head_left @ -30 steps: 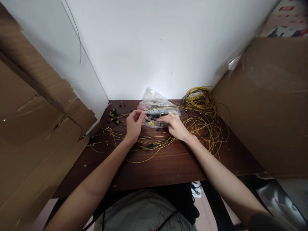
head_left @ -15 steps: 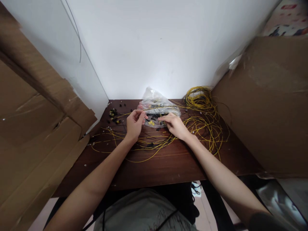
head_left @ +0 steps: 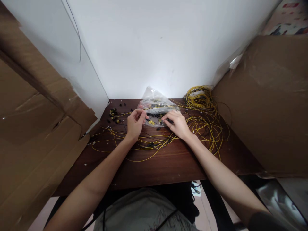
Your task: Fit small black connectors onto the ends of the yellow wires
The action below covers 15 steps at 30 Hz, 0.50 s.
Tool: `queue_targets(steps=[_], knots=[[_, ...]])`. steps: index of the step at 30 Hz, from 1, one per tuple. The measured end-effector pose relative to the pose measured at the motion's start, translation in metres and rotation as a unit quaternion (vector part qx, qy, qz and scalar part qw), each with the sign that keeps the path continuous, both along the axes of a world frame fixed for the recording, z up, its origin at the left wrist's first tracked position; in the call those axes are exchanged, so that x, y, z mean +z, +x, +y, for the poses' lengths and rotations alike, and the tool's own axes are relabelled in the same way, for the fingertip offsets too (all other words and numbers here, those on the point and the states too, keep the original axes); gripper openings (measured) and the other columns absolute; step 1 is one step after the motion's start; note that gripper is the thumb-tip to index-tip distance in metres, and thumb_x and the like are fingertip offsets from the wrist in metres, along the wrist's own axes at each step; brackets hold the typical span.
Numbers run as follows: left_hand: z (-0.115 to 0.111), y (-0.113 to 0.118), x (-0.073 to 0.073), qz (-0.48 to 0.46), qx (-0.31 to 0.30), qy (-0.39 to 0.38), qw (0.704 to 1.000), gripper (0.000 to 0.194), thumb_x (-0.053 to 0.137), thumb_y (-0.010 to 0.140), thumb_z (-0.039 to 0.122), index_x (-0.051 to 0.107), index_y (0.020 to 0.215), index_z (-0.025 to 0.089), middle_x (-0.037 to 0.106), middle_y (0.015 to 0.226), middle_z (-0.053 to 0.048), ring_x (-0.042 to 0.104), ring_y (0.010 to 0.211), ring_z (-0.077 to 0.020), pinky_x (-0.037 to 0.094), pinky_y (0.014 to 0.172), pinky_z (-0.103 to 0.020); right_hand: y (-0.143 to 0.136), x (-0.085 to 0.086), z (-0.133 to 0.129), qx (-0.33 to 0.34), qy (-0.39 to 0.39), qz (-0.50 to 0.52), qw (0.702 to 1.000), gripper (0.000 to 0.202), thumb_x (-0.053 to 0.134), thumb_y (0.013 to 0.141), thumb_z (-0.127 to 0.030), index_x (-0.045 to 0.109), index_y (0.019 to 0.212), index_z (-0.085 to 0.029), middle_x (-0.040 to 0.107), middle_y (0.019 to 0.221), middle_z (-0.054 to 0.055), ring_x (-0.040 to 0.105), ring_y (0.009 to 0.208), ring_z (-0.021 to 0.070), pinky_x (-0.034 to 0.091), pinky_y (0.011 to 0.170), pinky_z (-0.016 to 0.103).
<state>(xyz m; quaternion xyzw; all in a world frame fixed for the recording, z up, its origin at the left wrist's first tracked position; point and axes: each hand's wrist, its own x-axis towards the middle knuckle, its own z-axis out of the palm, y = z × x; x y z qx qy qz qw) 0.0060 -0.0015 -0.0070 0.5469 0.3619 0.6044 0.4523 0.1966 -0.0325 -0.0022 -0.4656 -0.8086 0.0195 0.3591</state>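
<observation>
My left hand [head_left: 135, 125] is closed in a pinch at the left edge of a clear plastic bag [head_left: 154, 96]. A small black piece shows at its fingertips, too small to name with certainty. Just right of those fingertips, small yellow parts [head_left: 151, 122] lie on the bag. Over the bag's right side is my right hand [head_left: 177, 123], its fingers curled toward the thumb. Something dark shows between them, but I cannot make out what it is. Loose black parts [head_left: 154, 115] lie on the bag between the two hands.
Yellow-and-black wires run across the brown table [head_left: 158, 170], with a coiled bundle [head_left: 198, 98] at the back right. Black and yellow connectors [head_left: 113, 113] sit at the left. Cardboard [head_left: 36, 128] stands on the left and a large cardboard box [head_left: 269, 106] on the right.
My right hand has shifted slightly right, and its fingers have gone from stretched out to curled. The left hand keeps its pinch in nearly the same place.
</observation>
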Motion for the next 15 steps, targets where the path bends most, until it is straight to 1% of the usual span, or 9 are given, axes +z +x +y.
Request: queue_targets(steps=[6,10,15], knots=[[-0.0012,0.0006,0.0016,-0.005,-0.001,0.002,1.0,0.009,0.061,0.075,0.023,0.056,0.074,0.015,0.06,0.06,0.001,0.045,0.046,-0.0056,0.038,0.046,-0.018,-0.0012,0.0001,-0.0023,0.027,-0.033,0.035,0.998,0.014,0.047,0.086,-0.017,0.061,0.086,-0.019,0.061,0.087,0.005,0.057,0.082,0.0184,0.044,0.074,0.031],[-0.0009,0.0006,0.0017,-0.006,0.0,0.0,1.0,0.008,0.06,0.076,0.022,0.057,0.075,0.015,0.06,0.06,0.001,0.045,0.046,-0.0057,0.037,0.046,-0.018,-0.0023,0.0014,-0.0035,0.029,-0.046,0.035,0.998,0.017,0.046,0.087,-0.018,0.061,0.094,-0.02,0.062,0.092,0.006,0.058,0.083,0.0187,0.045,0.075,0.031],[-0.0002,-0.0001,0.0017,-0.012,0.003,-0.008,1.0,0.011,0.062,0.075,0.025,0.057,0.075,0.014,0.06,0.059,0.001,0.045,0.046,-0.0059,0.037,0.045,-0.018,-0.0031,0.0034,-0.004,0.04,-0.04,0.054,0.997,0.027,0.037,0.087,-0.011,0.057,0.102,-0.02,0.06,0.092,0.006,0.057,0.082,0.0178,0.045,0.077,0.031]])
